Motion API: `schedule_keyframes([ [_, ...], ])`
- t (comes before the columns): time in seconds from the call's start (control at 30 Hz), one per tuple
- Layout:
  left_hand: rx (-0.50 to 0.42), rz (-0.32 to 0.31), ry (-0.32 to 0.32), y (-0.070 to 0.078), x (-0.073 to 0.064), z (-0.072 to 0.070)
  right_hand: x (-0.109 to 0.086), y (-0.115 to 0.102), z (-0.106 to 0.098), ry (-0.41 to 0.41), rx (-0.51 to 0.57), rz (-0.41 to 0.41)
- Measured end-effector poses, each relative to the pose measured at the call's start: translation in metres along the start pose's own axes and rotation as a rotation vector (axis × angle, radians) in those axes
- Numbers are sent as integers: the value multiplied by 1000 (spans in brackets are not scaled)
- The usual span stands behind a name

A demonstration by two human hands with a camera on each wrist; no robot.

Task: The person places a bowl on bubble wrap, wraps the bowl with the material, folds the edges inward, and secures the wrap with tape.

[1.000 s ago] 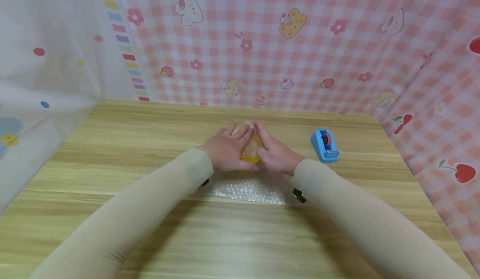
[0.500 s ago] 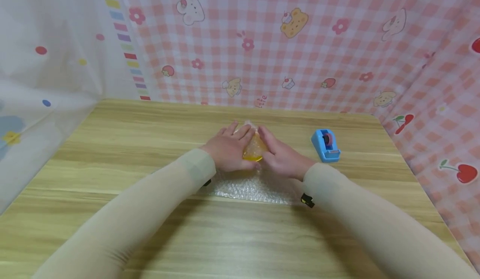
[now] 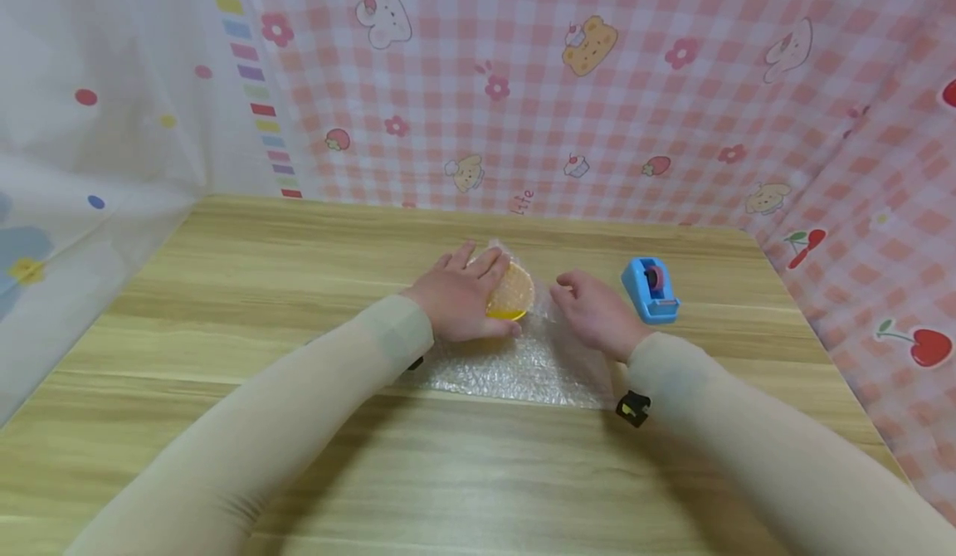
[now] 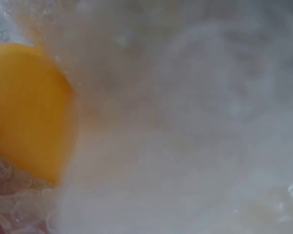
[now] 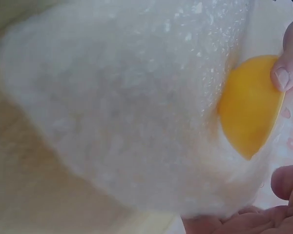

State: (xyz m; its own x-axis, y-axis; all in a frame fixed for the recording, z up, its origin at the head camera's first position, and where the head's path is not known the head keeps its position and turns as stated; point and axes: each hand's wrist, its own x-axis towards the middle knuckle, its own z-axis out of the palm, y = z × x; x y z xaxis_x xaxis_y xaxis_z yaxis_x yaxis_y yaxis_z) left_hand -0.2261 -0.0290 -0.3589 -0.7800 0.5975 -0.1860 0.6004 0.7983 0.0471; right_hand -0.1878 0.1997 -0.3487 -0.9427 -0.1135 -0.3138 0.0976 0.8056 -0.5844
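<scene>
A yellow bowl (image 3: 510, 315) stands in the middle of the wooden table, with clear bubble wrap (image 3: 523, 369) laid over its top and spread underneath toward the front. My left hand (image 3: 465, 295) lies across the wrapped top with its fingers extended, the thumb along the near side. In the right wrist view that thumb touches the bowl's yellow side (image 5: 249, 107). To the right, my right hand (image 3: 597, 311) is at the wrap's right side, apart from the bowl, its thumb raised away from its fingers. Blurred wrap fills most of the left wrist view beside the bowl (image 4: 27, 112).
A blue tape dispenser (image 3: 651, 290) with a pinkish roll stands on the table, right of my right hand. Pink checked cloth (image 3: 478, 83) hangs behind the table's back edge and along the right. White dotted cloth (image 3: 134, 158) hangs at the left.
My right hand has come off the wrapped bowl and moved right, uncovering more of its round top and the wrap beside it. The left hand has stayed on the bowl.
</scene>
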Motion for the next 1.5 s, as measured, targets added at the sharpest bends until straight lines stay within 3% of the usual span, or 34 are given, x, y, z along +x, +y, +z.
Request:
schedule_keyframes([
  [0.93,-18,-13,-1,1,-2,-1,-17,19,-3,-103,-123,93],
  [1.5,-8,-21,-11,2,-2,-1,-30,30,-4,-172,-141,125],
])
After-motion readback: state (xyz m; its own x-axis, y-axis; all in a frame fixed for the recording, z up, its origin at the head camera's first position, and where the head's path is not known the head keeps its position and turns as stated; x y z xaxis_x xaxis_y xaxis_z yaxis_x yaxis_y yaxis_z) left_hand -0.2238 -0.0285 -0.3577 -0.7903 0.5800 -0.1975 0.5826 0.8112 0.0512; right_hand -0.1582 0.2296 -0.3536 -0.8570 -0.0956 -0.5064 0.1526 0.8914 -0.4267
